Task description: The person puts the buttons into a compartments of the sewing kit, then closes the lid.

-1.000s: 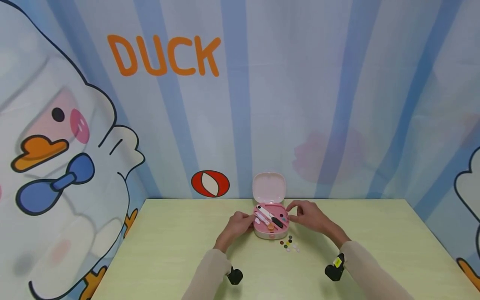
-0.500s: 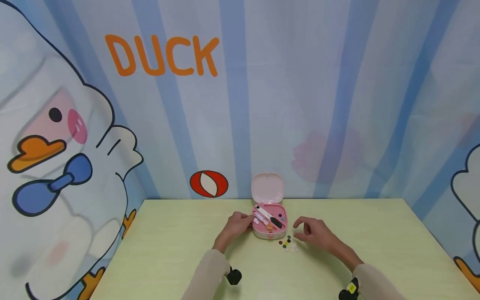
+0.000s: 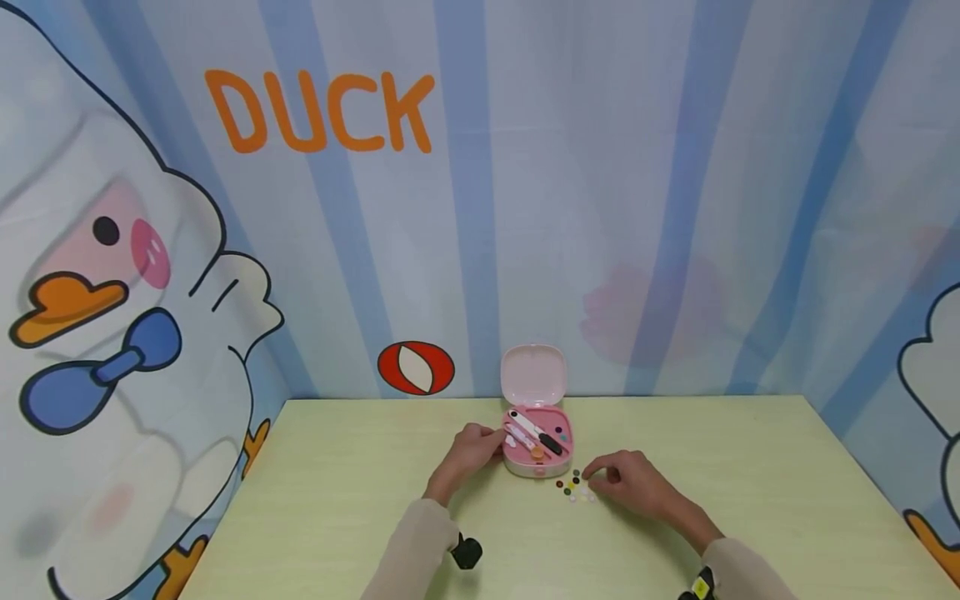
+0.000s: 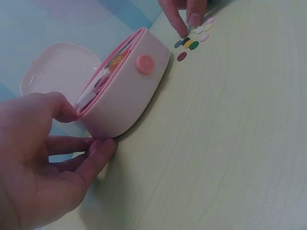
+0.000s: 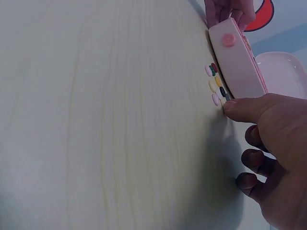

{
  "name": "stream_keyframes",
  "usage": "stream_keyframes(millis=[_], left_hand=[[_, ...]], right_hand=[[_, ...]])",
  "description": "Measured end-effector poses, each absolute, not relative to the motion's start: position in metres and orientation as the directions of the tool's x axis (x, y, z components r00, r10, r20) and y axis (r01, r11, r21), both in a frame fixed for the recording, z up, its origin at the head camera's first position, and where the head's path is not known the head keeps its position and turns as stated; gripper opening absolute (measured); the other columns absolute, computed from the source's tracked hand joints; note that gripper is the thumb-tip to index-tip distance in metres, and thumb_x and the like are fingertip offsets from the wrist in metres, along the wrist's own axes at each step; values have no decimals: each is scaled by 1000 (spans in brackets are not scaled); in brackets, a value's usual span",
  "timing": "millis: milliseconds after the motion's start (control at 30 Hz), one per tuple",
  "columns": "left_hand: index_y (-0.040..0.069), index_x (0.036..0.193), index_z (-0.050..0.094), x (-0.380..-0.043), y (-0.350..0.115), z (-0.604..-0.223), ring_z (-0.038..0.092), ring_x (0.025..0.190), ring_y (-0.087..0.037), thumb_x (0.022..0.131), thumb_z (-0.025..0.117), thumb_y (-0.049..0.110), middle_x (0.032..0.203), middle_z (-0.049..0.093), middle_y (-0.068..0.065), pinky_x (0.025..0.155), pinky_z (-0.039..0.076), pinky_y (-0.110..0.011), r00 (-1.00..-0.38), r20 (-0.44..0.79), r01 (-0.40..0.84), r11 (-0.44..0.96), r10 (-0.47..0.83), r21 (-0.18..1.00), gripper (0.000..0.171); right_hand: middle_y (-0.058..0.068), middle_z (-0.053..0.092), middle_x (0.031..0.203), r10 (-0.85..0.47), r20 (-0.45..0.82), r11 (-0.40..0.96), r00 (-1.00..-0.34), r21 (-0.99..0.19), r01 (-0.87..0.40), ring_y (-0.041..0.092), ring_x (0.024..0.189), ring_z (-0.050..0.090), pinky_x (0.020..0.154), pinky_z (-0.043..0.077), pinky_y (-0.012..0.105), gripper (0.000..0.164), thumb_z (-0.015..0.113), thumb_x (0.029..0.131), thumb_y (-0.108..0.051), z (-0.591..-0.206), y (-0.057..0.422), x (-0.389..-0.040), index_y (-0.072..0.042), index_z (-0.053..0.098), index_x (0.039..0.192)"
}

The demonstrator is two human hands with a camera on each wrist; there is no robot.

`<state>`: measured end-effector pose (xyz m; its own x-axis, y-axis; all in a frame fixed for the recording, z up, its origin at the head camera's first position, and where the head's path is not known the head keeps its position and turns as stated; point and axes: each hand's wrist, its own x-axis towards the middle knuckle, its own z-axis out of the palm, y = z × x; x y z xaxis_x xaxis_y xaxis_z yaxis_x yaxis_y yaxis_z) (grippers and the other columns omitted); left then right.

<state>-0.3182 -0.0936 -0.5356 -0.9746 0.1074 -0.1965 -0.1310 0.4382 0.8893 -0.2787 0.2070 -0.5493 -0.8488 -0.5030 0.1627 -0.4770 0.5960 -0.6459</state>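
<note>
A small pink case [image 3: 522,468] stands at the table's back edge with its pale pink lid [image 3: 534,375] raised. Inside lie a white tool with a black handle [image 3: 551,445], a small orange round piece [image 3: 537,453] and other small items. My left hand [image 3: 472,452] holds the case's left end, thumb at the rim and fingers low on the side. Several small coloured buttons [image 4: 194,45] lie on the table in front of the case. Over their right side reaches my right hand [image 3: 633,483], forefinger and thumb [image 5: 242,109] right at the buttons, tips apart.
The pale wooden table [image 3: 352,517] ends at a blue-striped backdrop [image 3: 540,208] with duck drawings, close behind the case. A black wrist device [image 3: 467,552] hangs under the left sleeve, and another [image 3: 701,585] is on the right wrist.
My right hand has left the right side of the case, moved back and right, then come down to the buttons. The left hand stays on the case.
</note>
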Motion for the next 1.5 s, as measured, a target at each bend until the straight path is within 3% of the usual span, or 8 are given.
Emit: stream_keyframes(millis=[467, 1067, 1500], left_hand=[[-6, 122, 68, -315, -94, -533, 63, 94, -21, 105, 59, 31, 102, 70, -8, 91, 56, -38, -974, -201, -138, 435, 103, 890, 42], [-7, 121, 68, -317, -94, -534, 64, 92, -19, 105, 58, 30, 101, 71, -7, 90, 57, -35, -973, -202, -138, 424, 111, 895, 41], [-7, 119, 69, -316, -93, -534, 65, 92, -19, 105, 59, 30, 100, 71, -8, 89, 57, -35, -972, -199, -130, 424, 122, 896, 41]], right_hand=[[-14, 50, 61, -528, 228, 557, -818, -634, -536, -1, 56, 39, 55, 37, 22, 10, 75, 92, -3, -548, 206, -275, -12, 79, 93], [-11, 51, 64, -520, 137, 588, -843, -658, -470, 2, 57, 42, 54, 36, 22, 10, 75, 93, -6, -543, 211, -277, -16, 77, 93], [-8, 54, 67, -523, 131, 593, -843, -655, -469, 3, 58, 44, 56, 37, 23, 7, 73, 94, -6, -532, 210, -275, -11, 77, 95]])
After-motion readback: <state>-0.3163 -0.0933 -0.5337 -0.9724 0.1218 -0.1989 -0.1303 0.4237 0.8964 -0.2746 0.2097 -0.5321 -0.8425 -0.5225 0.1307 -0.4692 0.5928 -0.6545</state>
